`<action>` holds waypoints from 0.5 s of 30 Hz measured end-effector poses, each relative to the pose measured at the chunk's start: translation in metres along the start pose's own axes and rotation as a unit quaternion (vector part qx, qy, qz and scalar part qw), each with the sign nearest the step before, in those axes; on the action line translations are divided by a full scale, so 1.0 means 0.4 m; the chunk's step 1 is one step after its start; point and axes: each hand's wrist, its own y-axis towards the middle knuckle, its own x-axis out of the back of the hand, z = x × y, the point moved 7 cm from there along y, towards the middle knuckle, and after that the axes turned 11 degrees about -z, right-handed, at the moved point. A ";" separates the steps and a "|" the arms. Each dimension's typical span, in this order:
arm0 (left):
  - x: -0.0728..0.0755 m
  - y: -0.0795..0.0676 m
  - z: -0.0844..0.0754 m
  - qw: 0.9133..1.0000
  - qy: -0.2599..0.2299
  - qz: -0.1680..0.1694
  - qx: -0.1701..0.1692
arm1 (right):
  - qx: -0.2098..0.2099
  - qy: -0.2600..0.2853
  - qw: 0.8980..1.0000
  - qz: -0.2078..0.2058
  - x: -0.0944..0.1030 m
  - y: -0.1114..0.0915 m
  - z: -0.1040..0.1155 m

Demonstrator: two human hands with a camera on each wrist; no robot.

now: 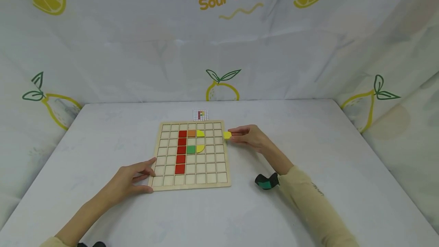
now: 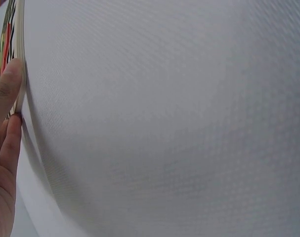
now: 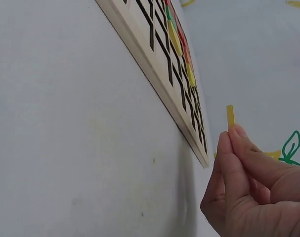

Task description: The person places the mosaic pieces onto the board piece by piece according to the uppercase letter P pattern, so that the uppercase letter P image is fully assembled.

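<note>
A wooden grid board (image 1: 201,188) lies flat on the table. Several red square tiles (image 1: 180,159) form a column on it, with an orange tile (image 1: 191,133), a green tile (image 1: 191,149) and two yellow rounded tiles (image 1: 200,148) to their right. Just past the board's right edge, my right hand (image 1: 252,138) pinches a small yellow tile (image 1: 227,135) between thumb and fingers; the right wrist view shows this tile (image 3: 230,116) edge-on. My left hand (image 1: 132,178) rests at the board's lower left, fingertips on its left edge and thumb at the corner.
Behind the board lies a small card (image 1: 200,115) printed with a coloured grid pattern. A black and green strap (image 1: 266,182) hangs from the right sleeve. White cloth (image 1: 154,60) with lemon prints stands round the table's back and sides.
</note>
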 end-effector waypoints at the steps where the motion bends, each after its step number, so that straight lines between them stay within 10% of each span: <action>1: 0.000 0.000 0.001 1.000 -0.001 -0.001 -0.001 | 0.000 0.002 1.000 -0.001 -0.005 0.001 0.001; 15: 0.000 -0.002 0.002 1.000 -0.005 -0.005 -0.009 | 0.017 0.006 1.000 -0.002 -0.071 0.007 0.009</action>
